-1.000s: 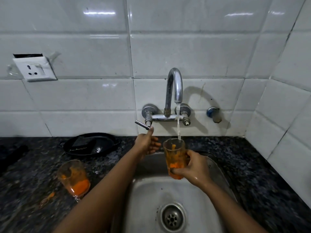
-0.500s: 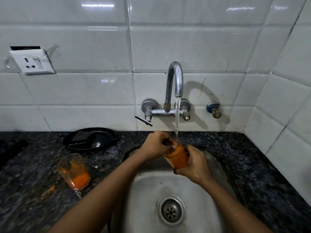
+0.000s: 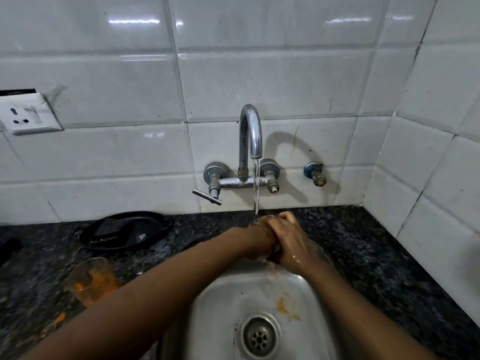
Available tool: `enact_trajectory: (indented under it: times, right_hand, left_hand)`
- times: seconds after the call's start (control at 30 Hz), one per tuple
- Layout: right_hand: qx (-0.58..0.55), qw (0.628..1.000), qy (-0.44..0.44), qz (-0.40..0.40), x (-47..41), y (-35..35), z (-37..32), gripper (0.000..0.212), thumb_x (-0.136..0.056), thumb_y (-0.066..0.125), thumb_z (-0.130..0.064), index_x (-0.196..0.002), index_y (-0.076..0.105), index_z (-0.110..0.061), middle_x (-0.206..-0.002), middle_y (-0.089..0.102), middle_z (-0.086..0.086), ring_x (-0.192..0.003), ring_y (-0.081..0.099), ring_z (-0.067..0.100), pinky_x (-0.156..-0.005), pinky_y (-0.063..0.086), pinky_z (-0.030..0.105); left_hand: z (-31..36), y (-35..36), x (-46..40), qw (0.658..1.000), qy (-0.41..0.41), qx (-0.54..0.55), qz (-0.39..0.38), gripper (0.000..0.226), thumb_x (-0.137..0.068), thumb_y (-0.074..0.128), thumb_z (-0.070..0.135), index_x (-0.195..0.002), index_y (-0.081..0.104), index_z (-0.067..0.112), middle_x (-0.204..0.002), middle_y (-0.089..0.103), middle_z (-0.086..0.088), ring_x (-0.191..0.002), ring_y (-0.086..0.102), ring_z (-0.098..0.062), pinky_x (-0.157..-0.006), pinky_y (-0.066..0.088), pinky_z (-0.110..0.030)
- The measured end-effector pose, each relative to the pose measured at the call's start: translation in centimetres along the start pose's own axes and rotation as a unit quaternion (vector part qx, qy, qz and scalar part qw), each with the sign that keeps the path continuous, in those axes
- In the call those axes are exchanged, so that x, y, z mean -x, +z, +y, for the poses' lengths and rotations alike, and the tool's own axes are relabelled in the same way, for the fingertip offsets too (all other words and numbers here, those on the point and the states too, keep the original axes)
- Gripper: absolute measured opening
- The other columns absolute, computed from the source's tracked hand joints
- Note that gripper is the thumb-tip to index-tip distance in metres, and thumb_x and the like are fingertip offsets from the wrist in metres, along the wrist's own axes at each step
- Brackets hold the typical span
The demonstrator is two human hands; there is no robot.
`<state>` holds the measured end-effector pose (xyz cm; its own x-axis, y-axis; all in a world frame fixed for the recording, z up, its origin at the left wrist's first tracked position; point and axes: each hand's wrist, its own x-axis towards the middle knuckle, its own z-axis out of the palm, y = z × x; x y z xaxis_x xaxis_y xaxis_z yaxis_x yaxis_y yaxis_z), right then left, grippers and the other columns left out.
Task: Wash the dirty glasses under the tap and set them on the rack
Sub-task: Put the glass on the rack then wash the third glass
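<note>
White glazed wall tiles [image 3: 285,74] behind a speckled dark stone counter [image 3: 363,242] and a rounded steel sink [image 3: 228,297] streaked with orange. Wet forearms stretched over the basin, meeting under the thin stream from the curved chrome tap [image 3: 250,131]. Right grip [image 3: 288,242] curled over a tumbler [image 3: 275,252], almost wholly hidden; left grip [image 3: 262,229] tucked behind it, fingers out of sight, open or closed impossible to tell. Orange-smeared glass [image 3: 91,279] upright on the counter, left of the sink.

hands [image 3: 283,240] under tap [image 3: 250,136], glass seemingly hidden
</note>
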<state>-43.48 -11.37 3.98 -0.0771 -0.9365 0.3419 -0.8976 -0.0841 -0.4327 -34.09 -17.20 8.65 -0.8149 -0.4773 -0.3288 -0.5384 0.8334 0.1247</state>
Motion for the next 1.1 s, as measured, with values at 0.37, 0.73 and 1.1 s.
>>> enact_trajectory:
  times: [0.37,0.73,1.1]
  right_hand:
    - [-0.025,1.0,0.002,-0.003,-1.3,0.4,1.4,0.081,-0.054,0.081,-0.03,-0.128,0.049,-0.019,-0.127,0.056,0.006,-0.12,0.05,0.024,-0.096,0.047,0.043]
    - [-0.045,0.992,0.121,0.006,-0.8,-0.7,1.3,0.079,-0.049,0.088,-0.024,-0.119,0.052,-0.02,-0.117,0.058,0.005,-0.109,0.053,0.025,-0.087,0.049,0.038]
    - [0.276,0.96,-0.003,0.042,-1.7,-2.2,-1.6,0.061,-0.065,0.076,-0.043,-0.12,0.054,-0.026,-0.116,0.054,0.007,-0.11,0.044,0.026,-0.086,0.036,0.039]
  left_hand:
    - [-1.1,-1.1,0.1,0.984,0.009,0.168,-0.054,0.032,-0.089,0.046,0.0,-0.119,0.055,-0.006,-0.114,0.056,-0.019,-0.096,0.051,-0.026,-0.088,0.043,-0.032]
    - [-3.3,-1.0,2.0,0.93,0.068,0.284,0.225,0.021,-0.092,0.05,0.007,-0.106,0.064,0.003,-0.095,0.064,-0.005,-0.083,0.056,-0.011,-0.073,0.044,-0.015]
    - [-5.2,3.5,3.1,0.641,-0.1,0.733,0.202,0.031,-0.099,0.034,0.025,-0.106,0.059,0.009,-0.091,0.064,-0.008,-0.08,0.059,-0.018,-0.072,0.044,-0.03]
